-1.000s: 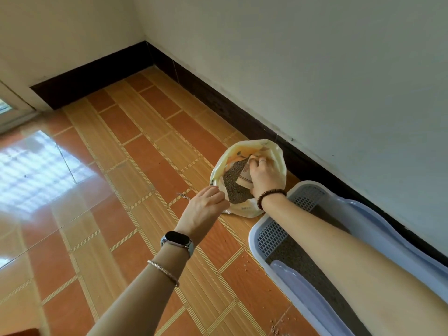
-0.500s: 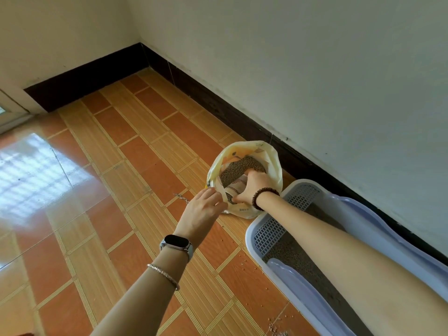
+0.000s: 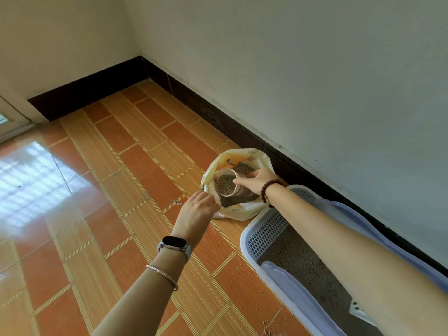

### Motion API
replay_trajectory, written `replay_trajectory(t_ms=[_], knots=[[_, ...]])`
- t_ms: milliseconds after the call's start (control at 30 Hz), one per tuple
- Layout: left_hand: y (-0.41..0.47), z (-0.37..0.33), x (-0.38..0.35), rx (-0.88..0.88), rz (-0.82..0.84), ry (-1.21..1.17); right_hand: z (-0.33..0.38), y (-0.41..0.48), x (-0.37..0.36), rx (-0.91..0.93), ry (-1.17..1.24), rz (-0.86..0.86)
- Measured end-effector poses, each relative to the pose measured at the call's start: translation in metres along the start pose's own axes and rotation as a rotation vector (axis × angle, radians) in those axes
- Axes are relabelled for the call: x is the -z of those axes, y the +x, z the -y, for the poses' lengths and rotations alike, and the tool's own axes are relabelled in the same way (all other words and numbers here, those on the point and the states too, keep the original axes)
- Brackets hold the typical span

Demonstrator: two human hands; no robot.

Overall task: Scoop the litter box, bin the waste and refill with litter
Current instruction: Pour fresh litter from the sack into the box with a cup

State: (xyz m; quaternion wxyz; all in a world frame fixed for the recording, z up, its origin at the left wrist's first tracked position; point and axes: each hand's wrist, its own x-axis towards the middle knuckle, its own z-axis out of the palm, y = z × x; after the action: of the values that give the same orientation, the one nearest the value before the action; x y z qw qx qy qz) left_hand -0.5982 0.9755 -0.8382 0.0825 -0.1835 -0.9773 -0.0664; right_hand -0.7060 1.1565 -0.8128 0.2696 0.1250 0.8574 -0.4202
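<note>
refill | right grip [image 3: 257, 181] closed round cup [image 3: 226, 184], newly lifted full inside litter bag [image 3: 242, 212] | left grip [image 3: 197, 210] pinched its rim | pour next

1. The floor [image 3: 126, 170] has glossy orange-red tiles alternating with tan panels ruled in fine pale stripes.
2. The skirting [image 3: 92, 93] is dark brown and the wall [image 3: 291, 69] is off-white.
3. The litter bag [image 3: 242, 212] is pale yellow with an orange print, and its litter [image 3: 243, 169] is grey-brown.
4. The cup [image 3: 238, 189] is cream.
5. The litter box [image 3: 291, 289] is lavender-blue, with a grid-patterned panel [image 3: 266, 229].
6. The bead bracelet [image 3: 266, 190] is dark brown, the watch [image 3: 175, 243] is black-faced on a pale blue strap, and the bangle [image 3: 162, 275] is silver.
</note>
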Motion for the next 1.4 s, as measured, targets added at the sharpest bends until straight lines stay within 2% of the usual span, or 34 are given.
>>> replay_trajectory(t_ms=[100, 300, 500, 833, 1033, 1300, 1400], knots=[[0.001, -0.001, 0.001, 0.019, 0.008, 0.001, -0.002, -0.006, 0.005, -0.02, 0.141, 0.05], [0.004, -0.007, 0.001, 0.029, 0.01, 0.013, -0.012, -0.021, 0.015, -0.078, 0.671, 0.141], [0.006, -0.01, -0.001, 0.032, 0.033, 0.05, -0.021, -0.036, 0.025, -0.143, 0.865, 0.174], [0.004, -0.024, 0.008, 0.007, 0.09, 0.051, -0.027, -0.06, 0.048, -0.114, 0.962, 0.189], [0.017, -0.055, 0.015, -0.091, 0.034, 0.006, -0.044, -0.071, 0.076, -0.109, 1.028, 0.164], [0.035, -0.099, -0.002, -0.219, 0.028, -0.015, -0.112, -0.103, 0.116, -0.116, 1.006, 0.082], [0.035, -0.113, -0.011, -0.245, 0.058, -0.036, -0.147, -0.11, 0.12, -0.159, 0.887, 0.032]])
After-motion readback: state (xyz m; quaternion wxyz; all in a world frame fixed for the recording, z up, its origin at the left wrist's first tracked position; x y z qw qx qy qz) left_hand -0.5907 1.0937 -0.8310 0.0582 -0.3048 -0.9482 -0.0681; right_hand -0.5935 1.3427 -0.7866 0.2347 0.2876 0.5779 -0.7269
